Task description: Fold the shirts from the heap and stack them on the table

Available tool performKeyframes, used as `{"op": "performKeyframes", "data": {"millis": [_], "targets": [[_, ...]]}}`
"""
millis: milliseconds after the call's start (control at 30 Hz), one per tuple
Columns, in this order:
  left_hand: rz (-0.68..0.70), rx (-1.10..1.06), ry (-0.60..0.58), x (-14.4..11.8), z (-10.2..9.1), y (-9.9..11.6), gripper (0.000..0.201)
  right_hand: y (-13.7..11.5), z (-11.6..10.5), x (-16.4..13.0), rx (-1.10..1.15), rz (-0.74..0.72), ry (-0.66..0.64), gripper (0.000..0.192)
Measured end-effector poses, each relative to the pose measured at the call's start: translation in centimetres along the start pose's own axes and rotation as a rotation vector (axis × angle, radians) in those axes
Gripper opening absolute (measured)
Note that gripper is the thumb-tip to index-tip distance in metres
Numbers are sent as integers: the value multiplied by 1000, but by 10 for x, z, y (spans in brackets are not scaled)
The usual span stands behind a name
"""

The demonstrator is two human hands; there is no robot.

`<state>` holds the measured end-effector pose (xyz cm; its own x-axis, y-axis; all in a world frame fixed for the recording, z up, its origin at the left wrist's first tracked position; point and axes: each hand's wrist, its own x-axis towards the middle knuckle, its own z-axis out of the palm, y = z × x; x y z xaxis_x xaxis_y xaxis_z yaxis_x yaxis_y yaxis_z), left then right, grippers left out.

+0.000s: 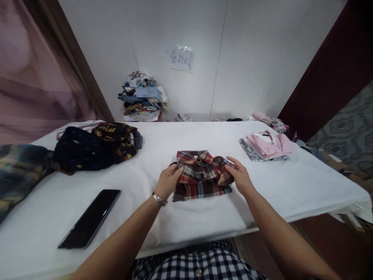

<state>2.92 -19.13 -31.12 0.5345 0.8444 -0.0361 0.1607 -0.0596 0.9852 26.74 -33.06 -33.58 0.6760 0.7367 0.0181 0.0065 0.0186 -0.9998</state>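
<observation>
A red, brown and white plaid shirt (201,175) lies folded in the middle of the table, its collar toward the far side and a dark button showing. My left hand (169,179) grips its left edge, thumb on top and fingers tucked beneath. At the opposite edge, my right hand (239,175) pinches the cloth between thumb and fingers. The shirt's lower flap spreads on the table below the folded upper part. A silver watch or bracelet (159,199) circles my left wrist.
The white-covered table (163,136) holds a black phone (90,217) front left and dark patterned shirts (87,147) behind it. Folded clothes topped by a pink shirt (269,144) sit at right. A tall clothes pile (144,95) stands by the wall, near a paper sign (181,59).
</observation>
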Motion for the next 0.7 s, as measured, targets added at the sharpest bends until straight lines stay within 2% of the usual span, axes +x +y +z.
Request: {"op": "performKeyframes", "data": {"millis": [133, 233, 400, 500, 600, 700], "targets": [[-141, 176, -92, -18, -5, -19, 27, 26, -18, -13, -232, 33, -93, 60], [-148, 277, -124, -18, -10, -35, 22, 41, -24, -16, -469, -31, -90, 59], [-148, 366, -53, -16, -15, -45, 21, 35, -24, -24, -731, -103, -94, 55], [-139, 384, 50, -11, -21, -46, 26, 29, -21, -31, -811, -208, -108, 45], [-115, 493, 142, 8, -30, -44, 34, 28, -19, -34, -941, -243, -182, 37], [-117, 578, 150, 34, -35, -40, 31, 26, -20, -28, -1018, -259, -187, 38]]}}
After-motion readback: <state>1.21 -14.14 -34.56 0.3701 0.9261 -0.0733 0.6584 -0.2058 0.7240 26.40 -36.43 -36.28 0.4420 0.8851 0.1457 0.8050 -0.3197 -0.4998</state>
